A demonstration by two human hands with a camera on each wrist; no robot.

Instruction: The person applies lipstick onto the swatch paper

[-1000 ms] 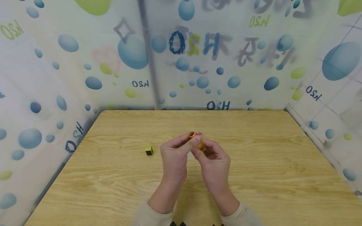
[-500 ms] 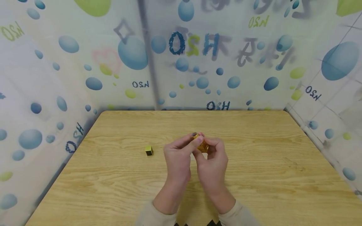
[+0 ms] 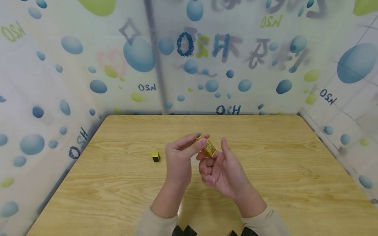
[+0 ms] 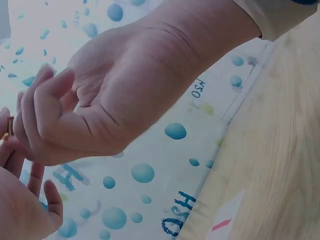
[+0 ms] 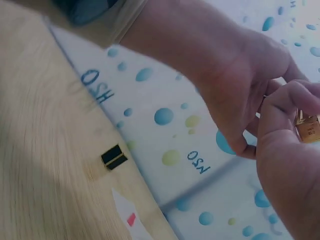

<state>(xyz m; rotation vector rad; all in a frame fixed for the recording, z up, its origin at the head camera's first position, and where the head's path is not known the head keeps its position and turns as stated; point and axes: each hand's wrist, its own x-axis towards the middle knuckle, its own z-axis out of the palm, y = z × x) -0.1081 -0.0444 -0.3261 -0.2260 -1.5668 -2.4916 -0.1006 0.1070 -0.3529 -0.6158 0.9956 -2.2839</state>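
A gold lipstick tube [image 3: 209, 148] is pinched between the thumb and fingers of my left hand [image 3: 180, 160], tilted over the middle of the table. Its round upper end shows a dark opening, with no red tip out of it. My right hand [image 3: 225, 173] is turned palm up beside the lower end, thumb raised away and the other fingers loosely bent. A fingertip lies at or very near the tube's base; contact is hard to tell. In the right wrist view, the square gold base [image 5: 309, 130] shows between the hands.
A small black and gold cap [image 3: 156, 156] stands on the wooden table [image 3: 265, 183], left of the hands. A white paper strip [image 5: 125, 207] with a red smear [image 5: 131, 219] lies under them. A patterned curtain [image 3: 189, 65] hangs behind the table's far edge.
The red lipstick tip, visible at the tube's mouth one second ago, has gone down inside. My right hand has let go of the base and turned palm up; the left still holds the tube.
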